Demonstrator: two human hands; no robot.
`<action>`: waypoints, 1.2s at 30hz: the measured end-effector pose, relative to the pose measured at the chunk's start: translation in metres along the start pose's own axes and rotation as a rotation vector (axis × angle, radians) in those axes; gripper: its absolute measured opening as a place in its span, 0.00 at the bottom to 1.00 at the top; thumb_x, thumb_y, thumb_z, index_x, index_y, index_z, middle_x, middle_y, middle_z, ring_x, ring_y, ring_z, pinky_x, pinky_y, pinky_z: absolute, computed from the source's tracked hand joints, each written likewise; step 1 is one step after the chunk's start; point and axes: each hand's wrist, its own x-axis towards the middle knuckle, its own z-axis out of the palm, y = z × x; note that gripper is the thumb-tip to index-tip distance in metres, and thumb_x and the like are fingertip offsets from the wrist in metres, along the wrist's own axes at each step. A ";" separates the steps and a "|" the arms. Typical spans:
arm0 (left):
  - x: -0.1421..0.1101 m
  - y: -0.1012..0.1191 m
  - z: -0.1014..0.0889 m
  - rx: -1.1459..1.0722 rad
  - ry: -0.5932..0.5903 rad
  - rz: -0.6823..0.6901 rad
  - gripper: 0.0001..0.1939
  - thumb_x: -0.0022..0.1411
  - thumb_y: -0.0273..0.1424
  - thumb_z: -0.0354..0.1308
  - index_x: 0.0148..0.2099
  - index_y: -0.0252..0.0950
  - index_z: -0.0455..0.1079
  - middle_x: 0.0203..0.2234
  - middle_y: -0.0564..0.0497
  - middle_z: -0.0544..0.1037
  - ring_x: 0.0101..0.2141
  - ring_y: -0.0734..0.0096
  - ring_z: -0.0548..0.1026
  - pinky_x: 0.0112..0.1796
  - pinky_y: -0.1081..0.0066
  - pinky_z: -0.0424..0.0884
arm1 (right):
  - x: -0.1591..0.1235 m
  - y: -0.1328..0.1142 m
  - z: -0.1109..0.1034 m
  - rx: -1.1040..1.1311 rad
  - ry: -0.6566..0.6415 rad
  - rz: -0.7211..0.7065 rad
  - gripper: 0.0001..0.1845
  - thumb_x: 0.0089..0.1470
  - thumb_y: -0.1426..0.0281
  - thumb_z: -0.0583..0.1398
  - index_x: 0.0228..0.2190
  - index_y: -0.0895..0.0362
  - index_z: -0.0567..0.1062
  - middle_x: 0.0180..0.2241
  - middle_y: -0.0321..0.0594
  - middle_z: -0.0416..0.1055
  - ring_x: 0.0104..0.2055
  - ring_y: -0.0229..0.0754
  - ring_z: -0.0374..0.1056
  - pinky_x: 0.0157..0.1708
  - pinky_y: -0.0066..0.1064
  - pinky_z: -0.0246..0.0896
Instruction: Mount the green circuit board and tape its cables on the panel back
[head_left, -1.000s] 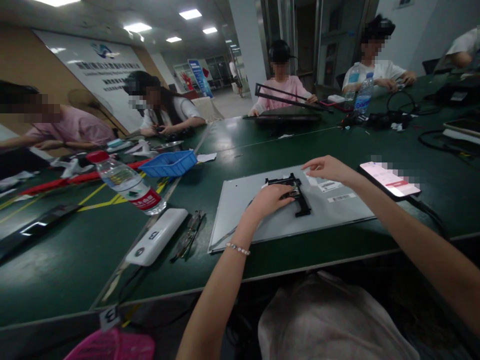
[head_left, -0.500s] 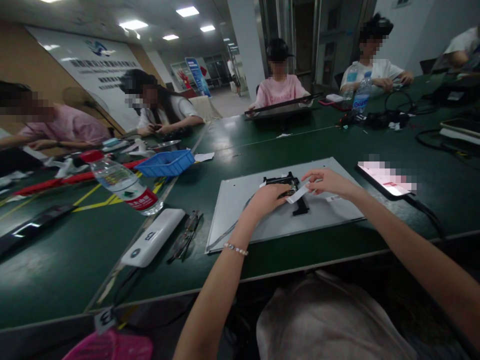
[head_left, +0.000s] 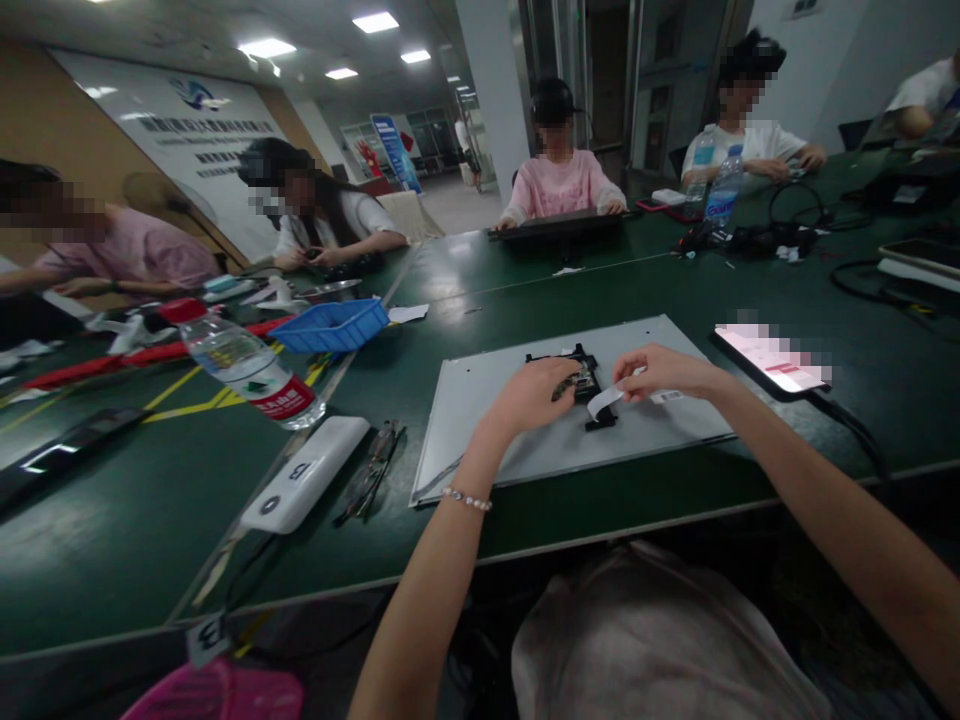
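On a flat light-grey panel (head_left: 480,410) lies a black bracket-like part (head_left: 585,360) with several arms and some small metallic detail at its middle. My left hand (head_left: 529,392), palm down, covers its left side; thumb and fingers curve around a dark section and hold it against the panel. Just right of the part, my right hand (head_left: 660,372) is closed in a pinch on a curled white strip (head_left: 602,403). The strip's free end hangs over the lower arm of the part. My left fingertips are partly hidden, and so is what lies under that palm.
Left of the panel are folded glasses (head_left: 373,470), a white power bank (head_left: 307,475), a water bottle (head_left: 251,370) and a blue tray (head_left: 334,325). A lit phone (head_left: 772,360) with a cable lies to the right. Several co-workers sit around the green table (head_left: 465,285).
My right hand has drawn slightly right and down with the strip, which is now more curled. My left hand has shifted slightly left. Across the table, a person has lowered a dark panel.
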 end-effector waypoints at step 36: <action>0.006 0.021 0.010 0.039 -0.203 0.120 0.22 0.61 0.23 0.49 0.56 0.42 0.68 0.40 0.49 0.75 0.37 0.69 0.74 0.36 0.73 0.67 | 0.014 0.016 0.014 -0.171 0.039 -0.028 0.07 0.54 0.69 0.58 0.36 0.57 0.70 0.28 0.39 0.77 0.22 0.35 0.71 0.22 0.23 0.62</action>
